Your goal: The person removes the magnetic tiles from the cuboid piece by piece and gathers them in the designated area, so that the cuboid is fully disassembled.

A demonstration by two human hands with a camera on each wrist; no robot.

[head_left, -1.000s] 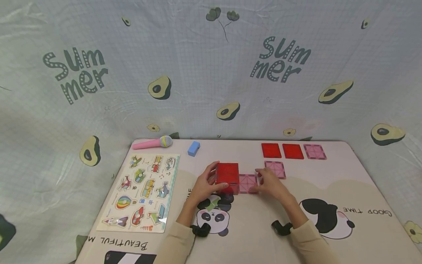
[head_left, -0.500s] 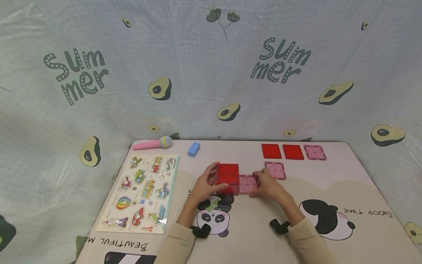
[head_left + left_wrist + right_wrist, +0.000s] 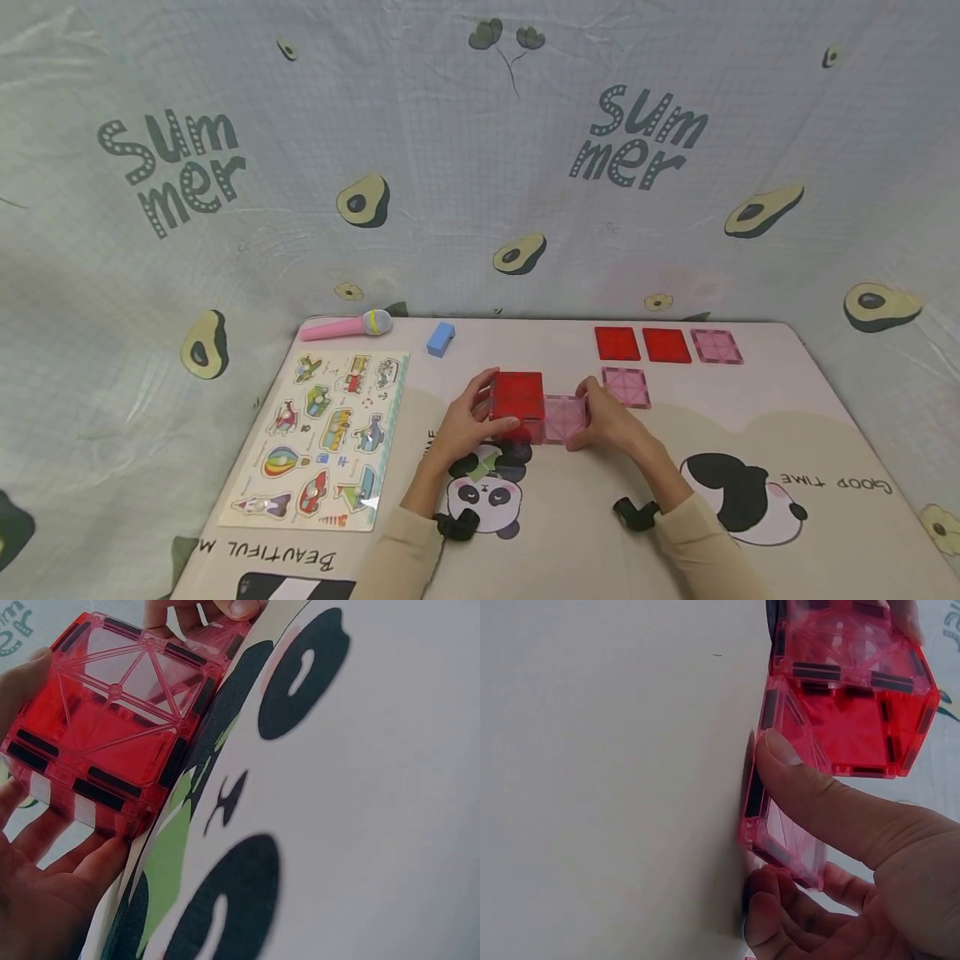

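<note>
My left hand (image 3: pixel 465 425) grips the left side of a box (image 3: pixel 517 393) built from red and pink magnetic tiles, thumb in front and fingers behind. In the left wrist view the fingers lie along one side of the box (image 3: pixel 116 712). Against the box's lower right edge lies a pink magnetic tile (image 3: pixel 562 418). My right hand (image 3: pixel 611 421) pinches this tile by its outer edges, with the thumb on the near edge. In the right wrist view the tile (image 3: pixel 784 832) tilts slightly off the table, and the box's side above it is open.
Behind my right hand lies another pink tile (image 3: pixel 626 387). Two red tiles (image 3: pixel 617 343) and a pink tile (image 3: pixel 717 346) form a row at the back right. A blue block (image 3: pixel 441 339), a toy microphone (image 3: pixel 347 325) and a picture puzzle board (image 3: pixel 318 442) occupy the left.
My right hand has shifted slightly left and taken hold of the pink tile's outer edges. The tile's right side has risen a little. My left hand and the box have stayed put.
</note>
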